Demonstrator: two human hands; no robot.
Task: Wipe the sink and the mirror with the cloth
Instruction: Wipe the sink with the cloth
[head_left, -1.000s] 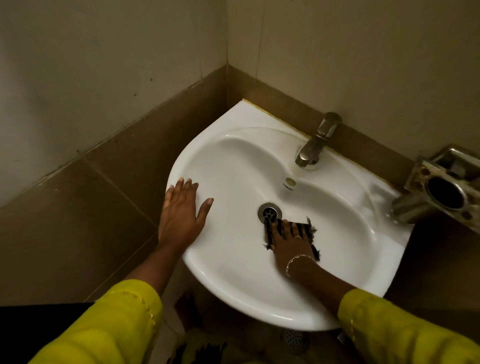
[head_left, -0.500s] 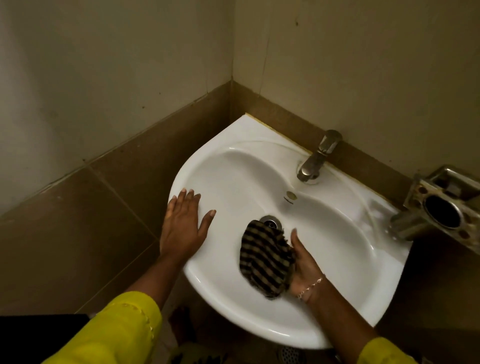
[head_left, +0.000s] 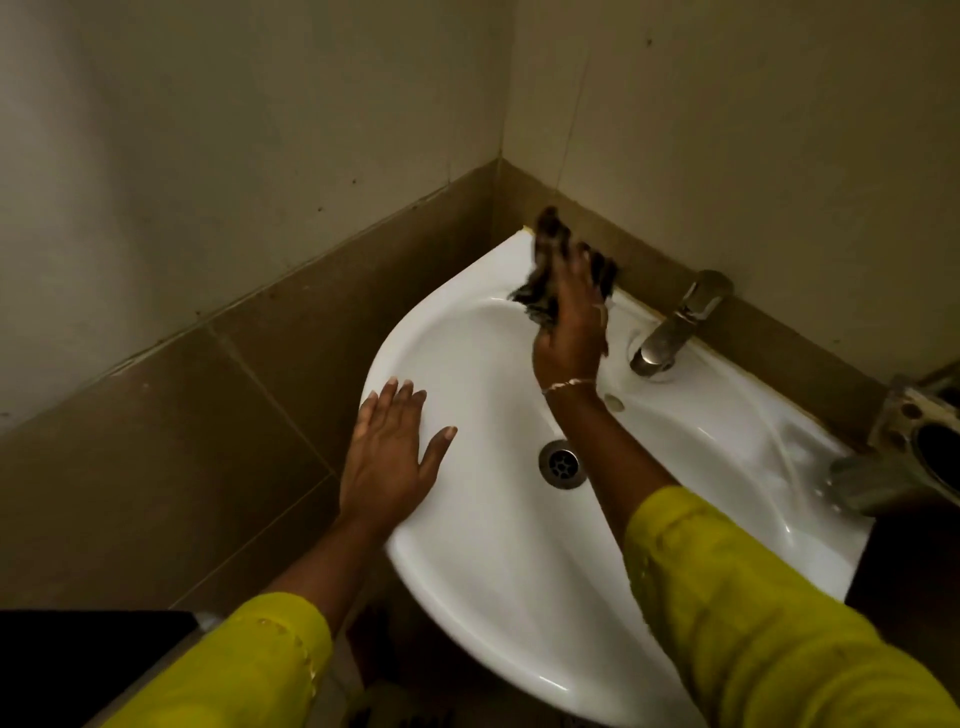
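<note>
A white corner sink (head_left: 488, 582) fills the middle of the view, with a metal drain (head_left: 560, 462) at its bottom. My right hand (head_left: 571, 327) presses a dark striped cloth (head_left: 540, 283) against the sink's far rim near the wall corner, left of the tap (head_left: 675, 325). The cloth is blurred and partly hidden under my fingers. On the sink's left rim lies my left hand (head_left: 387, 457), flat, fingers apart, holding nothing. No mirror is in view.
Brown tiled walls meet in a corner behind the sink. A metal holder (head_left: 919, 441) with a round hole is fixed to the wall at the right edge. A small overflow hole (head_left: 614, 402) sits below the tap.
My right hand has carried the cloth from the basin by the drain up to the far rim near the corner. My left hand has stayed on the left rim.
</note>
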